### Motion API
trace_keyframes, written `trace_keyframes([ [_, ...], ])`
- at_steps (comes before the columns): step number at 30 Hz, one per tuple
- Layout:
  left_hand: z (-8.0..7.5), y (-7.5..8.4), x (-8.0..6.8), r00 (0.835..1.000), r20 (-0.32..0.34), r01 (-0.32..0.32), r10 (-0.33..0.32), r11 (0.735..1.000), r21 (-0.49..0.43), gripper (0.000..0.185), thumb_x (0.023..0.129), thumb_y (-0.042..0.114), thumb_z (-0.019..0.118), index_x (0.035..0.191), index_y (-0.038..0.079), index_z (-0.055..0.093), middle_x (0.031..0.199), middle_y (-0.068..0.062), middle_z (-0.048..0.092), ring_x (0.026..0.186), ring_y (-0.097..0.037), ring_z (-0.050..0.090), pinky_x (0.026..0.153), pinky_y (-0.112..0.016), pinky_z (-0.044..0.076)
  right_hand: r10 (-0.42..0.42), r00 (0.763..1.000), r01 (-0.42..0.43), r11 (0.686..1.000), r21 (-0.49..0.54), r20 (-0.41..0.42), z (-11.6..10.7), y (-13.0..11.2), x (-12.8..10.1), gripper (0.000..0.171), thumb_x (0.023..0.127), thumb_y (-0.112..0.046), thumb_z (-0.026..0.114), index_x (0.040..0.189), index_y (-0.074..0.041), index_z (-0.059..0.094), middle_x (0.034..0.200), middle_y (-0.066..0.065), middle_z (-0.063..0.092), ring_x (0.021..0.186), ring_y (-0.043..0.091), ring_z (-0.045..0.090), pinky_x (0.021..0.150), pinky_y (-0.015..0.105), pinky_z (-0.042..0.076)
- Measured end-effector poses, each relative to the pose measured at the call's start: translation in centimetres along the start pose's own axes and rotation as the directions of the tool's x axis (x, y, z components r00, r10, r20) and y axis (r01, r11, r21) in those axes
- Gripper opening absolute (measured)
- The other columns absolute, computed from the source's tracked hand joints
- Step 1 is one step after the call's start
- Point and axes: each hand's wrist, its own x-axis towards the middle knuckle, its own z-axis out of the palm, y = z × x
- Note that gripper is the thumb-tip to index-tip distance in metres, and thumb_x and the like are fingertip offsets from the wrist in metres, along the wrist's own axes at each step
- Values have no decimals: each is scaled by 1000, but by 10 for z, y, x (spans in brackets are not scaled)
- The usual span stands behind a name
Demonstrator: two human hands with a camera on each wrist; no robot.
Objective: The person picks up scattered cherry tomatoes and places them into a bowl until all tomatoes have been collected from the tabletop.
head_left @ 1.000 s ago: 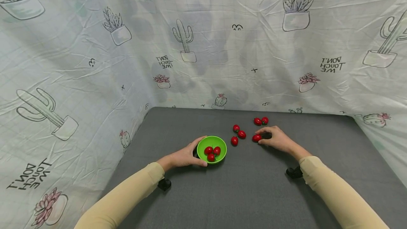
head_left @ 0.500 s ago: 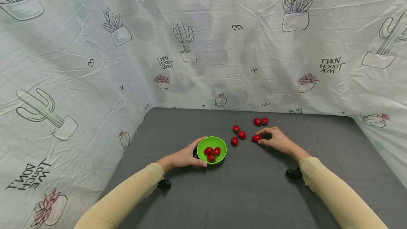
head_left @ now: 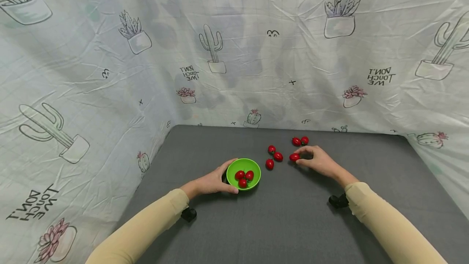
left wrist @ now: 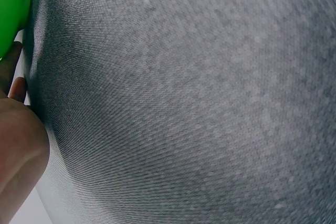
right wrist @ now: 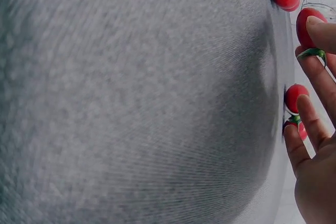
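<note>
My left hand (head_left: 212, 180) holds a small green bowl (head_left: 230, 181) from its left side, thumb at the near edge and the other fingers round the far side. Inside the bowl lie 3 red cherry tomatoes (head_left: 243, 183). Between thumb and fingertips my right hand (head_left: 318, 162) pinches another cherry tomato (head_left: 294, 157). In the right wrist view that pinched tomato (right wrist: 308, 27) shows its green stem and stands off the cloth. The left wrist view catches only the bowl's side (left wrist: 11, 9) and part of the left hand (left wrist: 21, 145).
Between the bowl and my right hand, 3 loose cherry tomatoes (head_left: 278, 157) lie on the grey cloth-covered table (head_left: 278, 223). Beyond the right hand are 2 more tomatoes (head_left: 296, 141), side by side. A white curtain printed with cacti (head_left: 242, 52) hangs behind and to the left.
The pinched tomato has risen slightly off the table and shifted a little left with my right hand. My left hand and the bowl stay in place.
</note>
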Motion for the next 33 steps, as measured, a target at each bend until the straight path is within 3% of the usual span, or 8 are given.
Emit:
trace_keyframes([
  [13, 0, 1, -1, 1000, -2, 5, -5, 1000, 8, 108, 83, 45, 86, 164, 38, 15, 166, 3, 18, 152, -19, 19, 118, -55, 21, 62, 998, -62, 998, 13, -12, -1, -17, -2, 38, 95, -35, 76, 127, -14, 69, 125, 10, 63, 130, 36, 43, 110, 62, 31],
  [22, 1, -1, 0, 1000, -12, -8, 8, 1000, 3, 113, 83, 44, 86, 166, 31, 11, 168, 4, 13, 153, -20, 13, 118, -56, 20, 66, 998, -66, 997, 26, -1, 4, -28, -1, 34, 93, -38, 77, 121, -20, 71, 121, 4, 63, 131, 32, 42, 109, 62, 33],
  [33, 2, -1, -1, 1000, -13, -18, 17, 1000, -8, 110, 84, 42, 86, 165, 34, 13, 167, 4, 15, 153, -20, 15, 118, -57, 21, 36, 999, -35, 998, 42, -5, 8, -42, 3, 34, 93, -39, 77, 122, -23, 71, 121, 1, 65, 132, 30, 44, 109, 63, 32],
])
